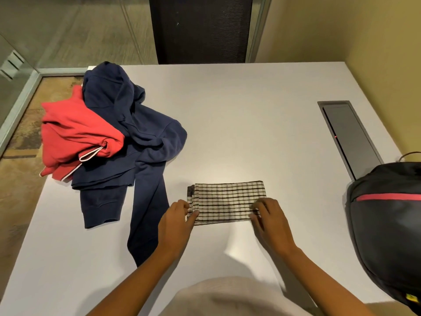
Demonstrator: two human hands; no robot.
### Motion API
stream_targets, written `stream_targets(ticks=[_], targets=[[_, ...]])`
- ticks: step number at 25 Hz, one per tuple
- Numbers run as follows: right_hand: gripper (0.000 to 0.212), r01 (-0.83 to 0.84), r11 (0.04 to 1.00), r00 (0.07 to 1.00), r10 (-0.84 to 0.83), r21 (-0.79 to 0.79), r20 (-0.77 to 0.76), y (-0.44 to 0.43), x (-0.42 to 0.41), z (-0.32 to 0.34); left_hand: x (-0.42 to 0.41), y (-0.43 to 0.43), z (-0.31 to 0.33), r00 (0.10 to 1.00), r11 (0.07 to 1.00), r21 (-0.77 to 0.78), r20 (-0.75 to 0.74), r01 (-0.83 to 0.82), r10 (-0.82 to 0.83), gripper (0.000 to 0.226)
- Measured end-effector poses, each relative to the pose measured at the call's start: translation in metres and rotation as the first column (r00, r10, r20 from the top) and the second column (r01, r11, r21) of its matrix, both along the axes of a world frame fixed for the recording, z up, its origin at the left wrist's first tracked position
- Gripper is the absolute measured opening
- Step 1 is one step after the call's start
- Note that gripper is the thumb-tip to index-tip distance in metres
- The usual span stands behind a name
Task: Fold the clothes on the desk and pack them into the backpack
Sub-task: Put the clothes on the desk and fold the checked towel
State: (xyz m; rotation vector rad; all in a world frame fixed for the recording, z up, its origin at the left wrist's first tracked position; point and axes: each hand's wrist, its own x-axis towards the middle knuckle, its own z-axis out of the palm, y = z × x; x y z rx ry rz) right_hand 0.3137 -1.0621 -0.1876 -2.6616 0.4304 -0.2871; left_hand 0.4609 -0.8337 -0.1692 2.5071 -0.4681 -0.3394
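Cloth (227, 200) (checked, folded) is held by left hand (176, 221) and right hand (270, 221).

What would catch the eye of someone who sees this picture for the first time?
First, the folded checked cloth near the front of the desk, with the left hand and the right hand holding its two ends. Next, a red garment and a navy hoodie heaped together, unfolded, at the far left. A dark backpack with a red stripe sits at the right edge.

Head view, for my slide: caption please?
Left hand and right hand hold a folded checked cloth on the desk, beside crumpled clothes and backpack.
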Motion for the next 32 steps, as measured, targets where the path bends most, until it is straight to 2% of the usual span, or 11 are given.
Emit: stream_targets(ticks=[3,6,9,11,15,19,22,25,29,32], targets=[[0.042,-0.086,0.995,0.996,0.084,-0.041,-0.032,0.003,0.008,-0.008,0.0,-0.017,0.004,0.993,0.988,0.117,-0.046,-0.105,0.111,0.033],[0.034,-0.108,0.988,0.994,0.108,-0.109,0.0,0.003,0.01,-0.016,0.002,-0.033,0.008,0.983,0.965,0.221,-0.078,-0.144,0.165,0.038],[0.025,-0.123,0.982,0.99,0.132,-0.141,0.054,0.003,0.01,-0.019,0.001,-0.042,0.008,0.977,0.967,0.189,-0.101,-0.168,0.19,0.035],[0.027,-0.106,0.986,0.991,0.115,-0.128,0.064,0.004,0.009,-0.021,0.0,-0.047,0.009,0.975,0.969,0.178,-0.109,-0.171,0.192,0.032],[0.026,-0.08,0.994,0.994,0.085,-0.08,0.064,0.007,0.006,-0.024,0.001,-0.054,0.013,0.931,0.951,0.163,-0.215,-0.264,0.296,0.035],[0.023,-0.053,0.997,0.996,0.057,-0.062,0.063,0.009,0.007,-0.026,0.003,-0.06,0.013,0.923,0.947,0.196,-0.243,-0.253,0.297,0.026],[0.027,-0.041,0.996,0.997,0.045,-0.076,0.057,0.013,0.004,-0.026,0.002,-0.06,0.015,0.91,0.955,0.139,-0.293,-0.263,0.293,0.025],[0.036,0.112,0.99,0.992,-0.106,-0.086,0.072,0.019,-0.003,-0.025,-0.003,-0.055,0.02,0.92,0.966,0.026,-0.3,-0.259,0.254,0.022],[0.054,0.406,0.901,0.909,-0.415,0.152,0.035,0.028,-0.009,-0.03,-0.01,-0.04,0.023,0.935,0.935,-0.175,-0.236,-0.308,0.263,0.012],[0.042,0.444,0.838,0.882,-0.471,0.316,0.01,0.024,-0.009,-0.034,-0.013,-0.032,0.021,0.919,0.905,-0.236,-0.264,-0.355,0.291,0.019]])
